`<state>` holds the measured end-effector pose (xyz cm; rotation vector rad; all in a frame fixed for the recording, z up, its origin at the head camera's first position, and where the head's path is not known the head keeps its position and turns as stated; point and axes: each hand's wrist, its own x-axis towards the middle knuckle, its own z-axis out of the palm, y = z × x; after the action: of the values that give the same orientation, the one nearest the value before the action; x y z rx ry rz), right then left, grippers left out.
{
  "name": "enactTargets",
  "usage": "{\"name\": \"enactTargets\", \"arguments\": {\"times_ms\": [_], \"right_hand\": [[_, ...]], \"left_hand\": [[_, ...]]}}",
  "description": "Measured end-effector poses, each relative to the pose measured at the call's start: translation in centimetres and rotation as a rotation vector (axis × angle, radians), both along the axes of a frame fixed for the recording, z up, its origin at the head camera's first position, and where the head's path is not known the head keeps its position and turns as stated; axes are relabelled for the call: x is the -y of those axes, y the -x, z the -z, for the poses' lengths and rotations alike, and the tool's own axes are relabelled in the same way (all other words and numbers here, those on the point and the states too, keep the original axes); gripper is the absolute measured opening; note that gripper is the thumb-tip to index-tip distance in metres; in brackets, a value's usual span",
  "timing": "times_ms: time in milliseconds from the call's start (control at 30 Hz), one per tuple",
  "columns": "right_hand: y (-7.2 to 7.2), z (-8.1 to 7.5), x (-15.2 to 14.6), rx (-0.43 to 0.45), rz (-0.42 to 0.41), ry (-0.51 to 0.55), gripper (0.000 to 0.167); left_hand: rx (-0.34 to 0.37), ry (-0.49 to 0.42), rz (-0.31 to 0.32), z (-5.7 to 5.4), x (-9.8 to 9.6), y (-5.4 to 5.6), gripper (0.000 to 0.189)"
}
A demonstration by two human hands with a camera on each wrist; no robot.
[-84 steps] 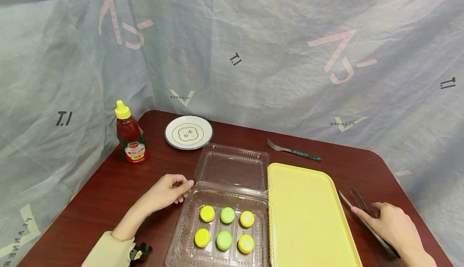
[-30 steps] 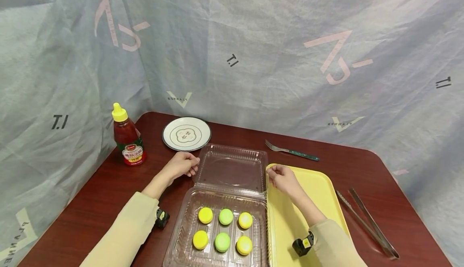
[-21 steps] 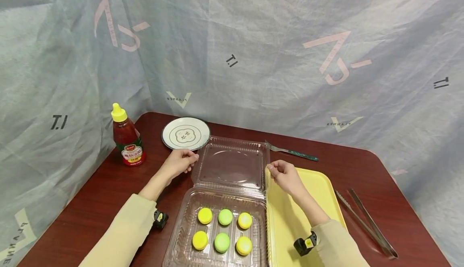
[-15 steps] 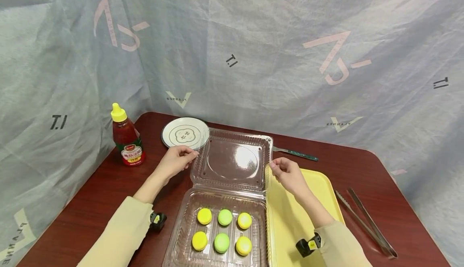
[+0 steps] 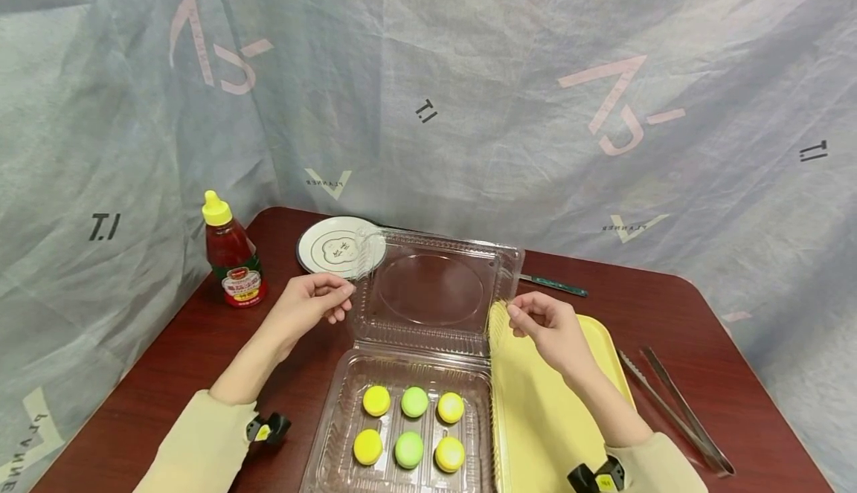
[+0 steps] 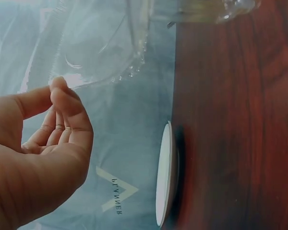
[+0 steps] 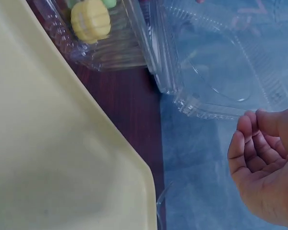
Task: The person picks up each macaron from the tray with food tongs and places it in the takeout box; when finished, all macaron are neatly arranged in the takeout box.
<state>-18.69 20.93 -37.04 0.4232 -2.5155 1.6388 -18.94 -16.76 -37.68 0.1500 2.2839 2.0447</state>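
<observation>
A clear plastic clamshell box holds several yellow and green macarons (image 5: 414, 402) in its base (image 5: 341, 404). Its hinged lid (image 5: 428, 288) stands tilted up behind the base. My left hand (image 5: 311, 303) pinches the lid's left edge between thumb and forefinger, as the left wrist view also shows. On the opposite side my right hand (image 5: 549, 326) pinches the lid's right edge. In the right wrist view the thumb and fingertips of that hand (image 7: 266, 158) meet at the lid's rim, with one yellow macaron (image 7: 90, 20) visible in the base.
Right of the box lies a yellow tray (image 5: 535, 411), partly under my right forearm. Metal tongs (image 5: 679, 411) lie beyond it. Behind are a fork (image 5: 554, 285), partly hidden by the lid, and a white plate (image 5: 328, 247). A ketchup bottle (image 5: 234, 255) stands at the left.
My right hand has left the tongs and come to the lid's right edge; my left hand has moved up the lid's left edge. The lid has risen from lying back to a tilted stand.
</observation>
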Motion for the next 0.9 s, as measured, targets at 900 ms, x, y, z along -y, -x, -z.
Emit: {"name": "enactTargets", "arguments": {"times_ms": [900], "right_hand": [[-6.0, 1.7, -2.9, -0.300, -0.460, -0.005, 0.034]], "left_hand": [[0.013, -0.145, 0.371, 1.6, 3.2, -5.7, 0.008]]}}
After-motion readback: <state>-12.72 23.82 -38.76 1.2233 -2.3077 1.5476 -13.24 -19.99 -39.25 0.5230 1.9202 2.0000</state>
